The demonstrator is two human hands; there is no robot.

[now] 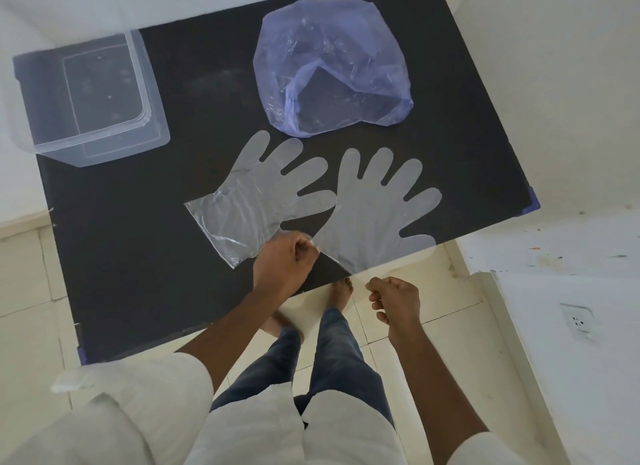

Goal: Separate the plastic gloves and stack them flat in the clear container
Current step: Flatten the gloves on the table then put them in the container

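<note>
Two clear plastic gloves lie flat on the black table. The left glove points its fingers up and right, its cuff toward the lower left. The right glove overhangs the table's near edge with its thumb and cuff. My left hand pinches the cuff corner of the right glove where the two gloves meet. Just off the table edge, my right hand has its fingers curled at the other end of that cuff; the thin film there is hard to see. The clear container stands empty at the table's far left.
A crumpled bluish plastic bag lies at the back of the table, beyond the gloves. White walls border the table on the right, with a wall socket low down. My legs and bare feet stand on the tiled floor below the near edge.
</note>
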